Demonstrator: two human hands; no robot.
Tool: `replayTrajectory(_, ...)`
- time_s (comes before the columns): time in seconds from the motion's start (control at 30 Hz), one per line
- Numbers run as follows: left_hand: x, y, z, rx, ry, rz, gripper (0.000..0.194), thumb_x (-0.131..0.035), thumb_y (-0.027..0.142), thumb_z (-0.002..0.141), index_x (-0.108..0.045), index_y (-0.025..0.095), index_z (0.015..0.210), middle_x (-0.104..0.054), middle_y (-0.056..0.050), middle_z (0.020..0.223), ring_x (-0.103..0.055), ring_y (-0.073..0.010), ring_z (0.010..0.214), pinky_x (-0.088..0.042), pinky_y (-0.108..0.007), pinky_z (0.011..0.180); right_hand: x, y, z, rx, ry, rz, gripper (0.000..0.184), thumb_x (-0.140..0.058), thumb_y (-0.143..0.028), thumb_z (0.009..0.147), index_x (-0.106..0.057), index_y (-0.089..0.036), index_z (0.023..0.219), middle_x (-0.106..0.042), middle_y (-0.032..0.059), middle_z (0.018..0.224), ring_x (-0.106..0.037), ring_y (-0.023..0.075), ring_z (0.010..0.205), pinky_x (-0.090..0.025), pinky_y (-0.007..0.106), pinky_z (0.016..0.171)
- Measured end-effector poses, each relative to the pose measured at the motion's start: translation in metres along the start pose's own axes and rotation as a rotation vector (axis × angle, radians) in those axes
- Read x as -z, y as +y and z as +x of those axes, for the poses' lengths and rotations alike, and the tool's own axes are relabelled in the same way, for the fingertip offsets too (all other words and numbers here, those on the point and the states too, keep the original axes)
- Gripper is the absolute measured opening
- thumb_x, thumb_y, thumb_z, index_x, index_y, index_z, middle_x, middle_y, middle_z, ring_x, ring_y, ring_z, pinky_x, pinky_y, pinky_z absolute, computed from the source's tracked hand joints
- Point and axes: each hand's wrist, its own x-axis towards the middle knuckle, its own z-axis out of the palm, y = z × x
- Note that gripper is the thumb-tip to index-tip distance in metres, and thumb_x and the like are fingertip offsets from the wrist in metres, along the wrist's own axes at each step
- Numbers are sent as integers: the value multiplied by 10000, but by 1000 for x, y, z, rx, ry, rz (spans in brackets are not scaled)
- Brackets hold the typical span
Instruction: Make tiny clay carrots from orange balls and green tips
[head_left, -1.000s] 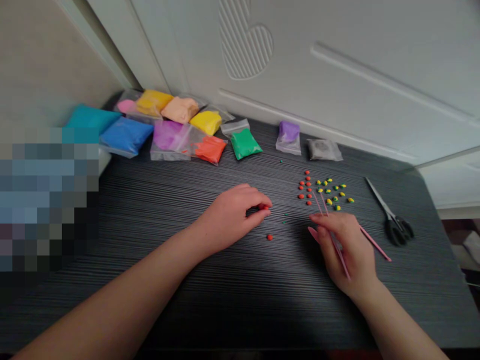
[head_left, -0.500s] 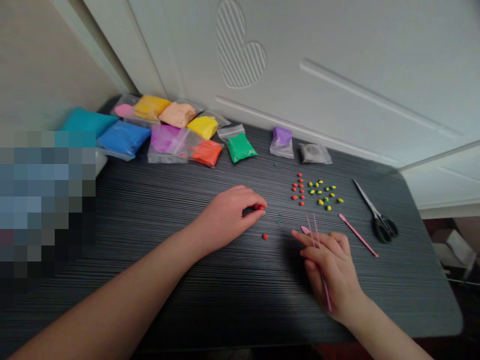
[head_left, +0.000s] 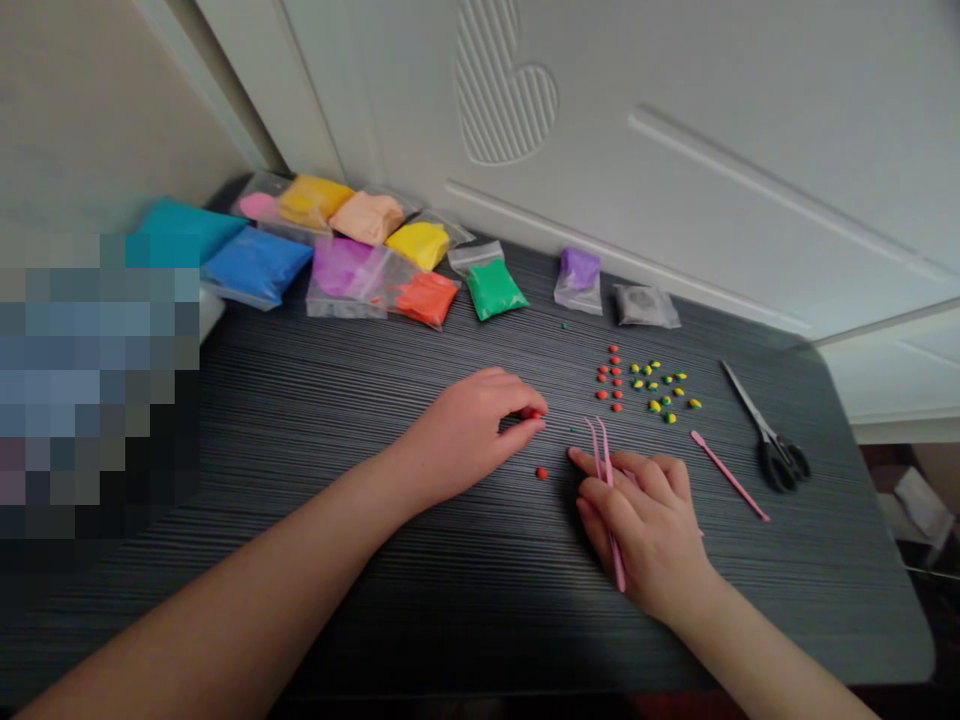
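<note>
My left hand point(head_left: 465, 435) rests on the dark striped table point(head_left: 375, 400) with thumb and fingers pinched on a small red clay piece point(head_left: 534, 413). A second red clay ball point(head_left: 541, 473) lies loose just below it. My right hand point(head_left: 645, 530) lies on the table to the right, fingers closed around thin pink tools point(head_left: 606, 480) whose tips point up and away. Its fingertips reach toward the loose red ball, a little apart from it.
Several red clay balls point(head_left: 611, 377) and yellow-green pieces point(head_left: 661, 388) lie in a cluster. A pink stick point(head_left: 729, 475) and black scissors point(head_left: 772, 440) lie at the right. Bags of coloured clay, among them a green bag point(head_left: 493, 287), line the back edge by the white door.
My right hand moved left, toward the loose red ball, carrying the thin pink tools. One pink stick stayed behind on the table. My left hand kept its pinch.
</note>
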Motion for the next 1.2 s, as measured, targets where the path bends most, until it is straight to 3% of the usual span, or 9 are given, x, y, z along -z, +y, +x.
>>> replayTrajectory(1.2, 0, 0, 0, -1, 12, 17, 135, -503, 202, 771, -610, 179, 850, -625, 9, 834, -522, -125, 822, -399, -246, 755, 2, -5, 1, -37, -21, -36, 87, -501, -233, 811, -512, -216, 895, -550, -74, 1151, -471, 182, 902, -312, 393, 777)
